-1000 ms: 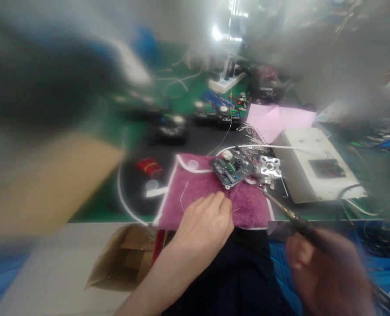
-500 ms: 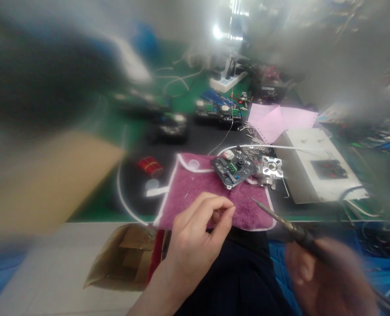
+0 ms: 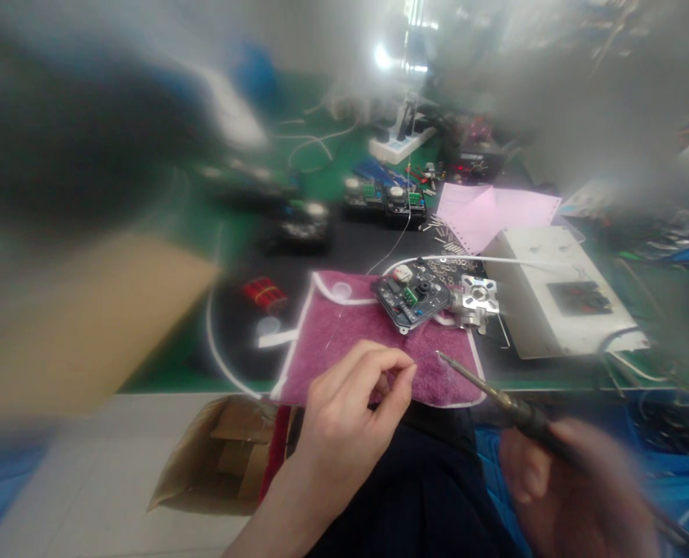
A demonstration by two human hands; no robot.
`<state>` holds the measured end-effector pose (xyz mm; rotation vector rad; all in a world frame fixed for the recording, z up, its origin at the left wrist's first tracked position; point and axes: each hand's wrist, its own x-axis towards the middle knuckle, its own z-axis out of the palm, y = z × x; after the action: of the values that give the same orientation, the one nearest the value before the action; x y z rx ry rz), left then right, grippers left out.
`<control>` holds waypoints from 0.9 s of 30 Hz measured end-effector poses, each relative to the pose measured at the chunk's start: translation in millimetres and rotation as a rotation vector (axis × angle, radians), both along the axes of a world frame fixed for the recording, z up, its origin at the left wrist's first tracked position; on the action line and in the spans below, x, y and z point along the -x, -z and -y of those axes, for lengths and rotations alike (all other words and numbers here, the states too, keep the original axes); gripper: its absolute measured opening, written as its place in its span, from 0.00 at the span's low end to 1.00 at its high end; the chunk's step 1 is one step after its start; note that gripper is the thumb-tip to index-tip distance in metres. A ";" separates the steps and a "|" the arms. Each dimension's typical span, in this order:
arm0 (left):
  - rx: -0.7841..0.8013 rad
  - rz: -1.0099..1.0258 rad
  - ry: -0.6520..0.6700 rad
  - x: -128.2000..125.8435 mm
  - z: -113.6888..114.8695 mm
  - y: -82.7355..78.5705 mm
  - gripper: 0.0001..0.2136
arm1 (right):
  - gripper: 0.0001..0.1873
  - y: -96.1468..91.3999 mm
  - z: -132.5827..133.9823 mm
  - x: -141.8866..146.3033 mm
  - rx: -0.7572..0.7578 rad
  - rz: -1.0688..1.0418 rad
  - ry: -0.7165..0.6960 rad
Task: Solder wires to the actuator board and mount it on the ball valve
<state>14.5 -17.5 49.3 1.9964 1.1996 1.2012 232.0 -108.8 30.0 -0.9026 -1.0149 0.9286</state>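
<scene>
My left hand (image 3: 349, 415) is over the front of the purple cloth (image 3: 315, 360), thumb and forefinger pinched on a thin solder wire, of which very little shows. In my right hand (image 3: 570, 488), blurred at the lower right, is a soldering iron (image 3: 515, 407). Its tip points left, with a small bright spot at the end, a short way to the right of my left fingertips. Behind both hands a dark circuit board (image 3: 412, 298) with a white part and a green connector rests on the cloth, beside a silver metal bracket (image 3: 480, 296).
On the right stands a pale metal box (image 3: 570, 298), with pink paper (image 3: 498, 209) behind it. Small metal pins and rings lie near the board. A red bundle (image 3: 264, 294) is on the left; other boards (image 3: 384, 198) and a power strip (image 3: 401, 146) sit farther back.
The iron's tip has shifted slightly left, closer to my left fingertips. The thin wire that stuck out from those fingers is now hardly visible. My left hand has stayed nearly still.
</scene>
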 end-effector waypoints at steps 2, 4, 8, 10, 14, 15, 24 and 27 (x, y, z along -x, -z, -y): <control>-0.002 0.002 0.003 0.0 -0.3 0.0 0.06 | 0.23 0.7 0.8 -0.1 0.004 -0.009 0.006; 0.000 0.005 0.006 -0.1 -0.3 0.2 0.06 | 0.23 1.7 2.3 0.0 0.013 -0.021 0.022; 0.007 0.010 0.008 -0.1 -0.2 1.4 0.06 | 0.23 3.3 4.3 0.7 0.040 -0.030 0.024; 0.010 0.011 0.015 -0.1 -0.5 1.9 0.06 | 0.23 3.2 3.7 0.8 0.021 -0.028 0.009; 0.004 0.017 0.014 -0.3 -0.6 1.7 0.06 | 0.24 2.2 0.7 -0.5 -0.010 -0.016 -0.015; 0.003 0.016 0.012 -0.3 -0.5 1.7 0.06 | 0.23 2.0 0.4 -0.8 -0.013 -0.007 -0.031; 0.111 -0.145 0.053 13.1 -8.1 15.4 0.03 | 0.19 8.9 4.9 -7.6 0.135 -0.023 0.101; 0.084 -0.168 0.012 24.5 -16.9 17.5 0.02 | 0.17 8.0 -2.0 -15.0 0.120 0.091 0.153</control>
<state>-10.0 -0.6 31.9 2.0708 1.2947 0.9765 247.0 -106.8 22.0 -1.1158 -0.9607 0.8323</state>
